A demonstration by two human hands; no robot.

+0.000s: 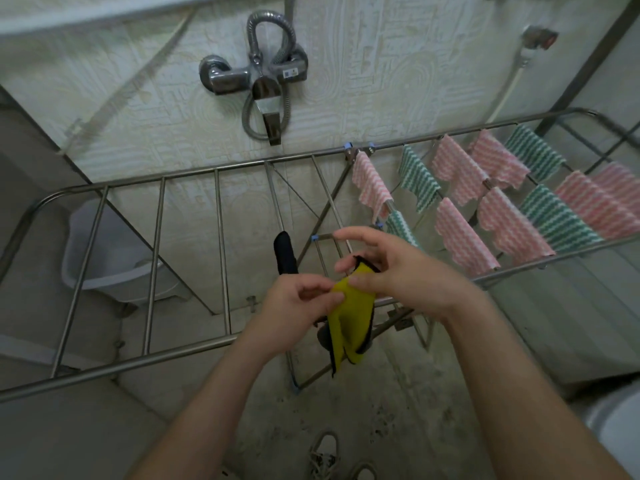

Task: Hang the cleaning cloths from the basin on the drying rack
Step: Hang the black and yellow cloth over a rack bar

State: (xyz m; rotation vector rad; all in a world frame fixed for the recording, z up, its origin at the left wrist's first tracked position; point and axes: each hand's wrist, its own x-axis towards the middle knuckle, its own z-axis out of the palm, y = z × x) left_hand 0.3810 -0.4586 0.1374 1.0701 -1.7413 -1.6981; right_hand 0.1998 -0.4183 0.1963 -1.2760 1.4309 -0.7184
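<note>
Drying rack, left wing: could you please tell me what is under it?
A pale basin stands on the floor; bars of the drying rack cover parts, and its contents are unclear.

L hand (294, 306) & R hand (398, 271) raised, fingers (336, 297) pinching cloth (349, 323).

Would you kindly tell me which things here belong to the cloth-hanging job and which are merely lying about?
Job: yellow cloth, left hand, right hand, drying rack, hung striped cloths, black cloth, basin.
Lying about: wall tap, shower hose, shoes.
</note>
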